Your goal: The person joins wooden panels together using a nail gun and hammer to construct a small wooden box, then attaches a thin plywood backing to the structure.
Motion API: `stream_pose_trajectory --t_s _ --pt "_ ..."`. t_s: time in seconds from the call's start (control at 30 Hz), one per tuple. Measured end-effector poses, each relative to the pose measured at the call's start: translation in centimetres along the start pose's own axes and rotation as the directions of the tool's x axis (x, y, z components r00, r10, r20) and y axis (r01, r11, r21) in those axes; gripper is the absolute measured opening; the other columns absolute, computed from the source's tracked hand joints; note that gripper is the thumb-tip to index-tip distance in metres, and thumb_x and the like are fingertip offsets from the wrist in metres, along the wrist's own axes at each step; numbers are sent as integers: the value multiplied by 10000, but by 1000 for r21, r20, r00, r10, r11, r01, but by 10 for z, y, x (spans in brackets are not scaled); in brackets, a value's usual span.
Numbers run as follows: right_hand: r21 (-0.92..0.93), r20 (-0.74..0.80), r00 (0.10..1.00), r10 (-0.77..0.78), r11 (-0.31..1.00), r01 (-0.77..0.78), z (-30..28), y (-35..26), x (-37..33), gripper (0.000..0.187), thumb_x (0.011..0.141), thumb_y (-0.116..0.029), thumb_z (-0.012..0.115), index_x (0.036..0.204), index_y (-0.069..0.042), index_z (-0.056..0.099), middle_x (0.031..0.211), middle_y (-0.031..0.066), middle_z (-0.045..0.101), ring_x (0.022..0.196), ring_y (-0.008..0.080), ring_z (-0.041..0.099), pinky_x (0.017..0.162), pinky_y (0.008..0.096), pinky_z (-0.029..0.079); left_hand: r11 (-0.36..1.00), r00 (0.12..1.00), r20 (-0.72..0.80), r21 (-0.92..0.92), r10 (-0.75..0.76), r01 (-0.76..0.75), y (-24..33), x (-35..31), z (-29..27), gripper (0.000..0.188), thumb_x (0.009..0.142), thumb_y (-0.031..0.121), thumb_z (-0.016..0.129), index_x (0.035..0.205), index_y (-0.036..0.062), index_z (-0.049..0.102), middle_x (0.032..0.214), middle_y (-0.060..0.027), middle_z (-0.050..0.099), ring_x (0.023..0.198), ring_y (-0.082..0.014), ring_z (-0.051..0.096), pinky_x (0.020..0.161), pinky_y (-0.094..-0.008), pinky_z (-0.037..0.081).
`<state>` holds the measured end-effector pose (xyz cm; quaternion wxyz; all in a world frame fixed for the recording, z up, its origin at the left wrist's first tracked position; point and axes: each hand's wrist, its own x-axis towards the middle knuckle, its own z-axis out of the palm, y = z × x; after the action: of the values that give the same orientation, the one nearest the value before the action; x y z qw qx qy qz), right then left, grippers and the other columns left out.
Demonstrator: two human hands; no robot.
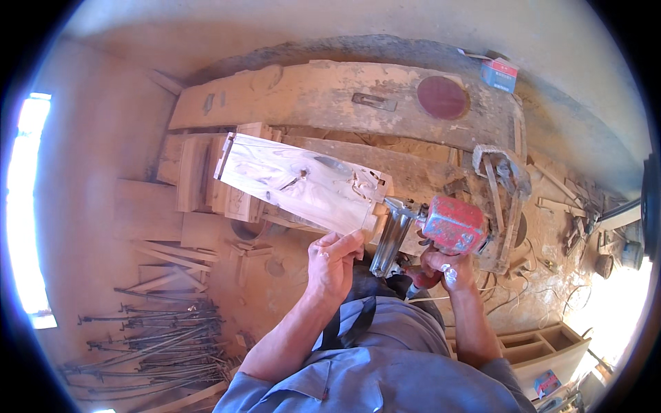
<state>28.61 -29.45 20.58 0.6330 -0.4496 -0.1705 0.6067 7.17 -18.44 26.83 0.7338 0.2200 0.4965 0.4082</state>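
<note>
A pale, knotty wooden board piece [296, 180] with notched ends lies slanted in front of me, one end pointing to the upper left. My left hand [332, 260] grips its near end from below. My right hand [444, 270] holds a red pneumatic nail gun [449, 226] by the handle. The gun's metal nose and magazine [391, 237] press against the near end of the board, right beside my left fingers.
A long dusty workbench [330, 93] with a round dark red disc [442, 98] runs behind. Stacked boards [196, 172] sit at left. Metal bar clamps [155, 344] lie on the floor at lower left. A wooden frame [501, 199] and scattered tools lie at right, and a shelf unit [544, 344] stands at lower right.
</note>
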Motion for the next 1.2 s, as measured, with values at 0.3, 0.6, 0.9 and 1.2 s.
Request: stream_pose_trajectory --t_s 0.3,0.6,0.9,1.2 --pt "14 -67 997 -33 999 34 -2 6 -4 457 705 -53 751 1132 56 629 834 120 637 520 195 554 448 310 414 1000 999 -50 21 1 0 -1 1 5 220 830 34 794 667 45 648 682 -72 648 657 -166 594 667 -318 452" --pt "5 -71 997 -44 999 44 -4 10 -20 489 705 -104 789 1136 67 632 854 125 650 525 186 550 444 305 410 997 994 111 -80 2 7 -13 9 -12 120 884 85 776 856 -1 697 865 -101 704 815 -186 643 770 -339 492" --pt "91 17 1000 -9 996 7 -11 22 -25 412 782 -14 748 1169 31 615 825 83 636 560 167 580 498 317 458 999 997 65 -9 36 -35 -10 12 -5 161 840 45 790 742 35 663 766 -38 651 793 -142 602 805 -292 454" --pt "90 30 1000 -1 996 -1 -6 19 -23 359 764 -1 765 1096 25 629 783 85 629 561 182 589 506 325 467 999 997 77 32 24 -26 -14 21 -22 82 831 20 764 850 -4 687 935 -102 702 909 -215 670 899 -366 500"
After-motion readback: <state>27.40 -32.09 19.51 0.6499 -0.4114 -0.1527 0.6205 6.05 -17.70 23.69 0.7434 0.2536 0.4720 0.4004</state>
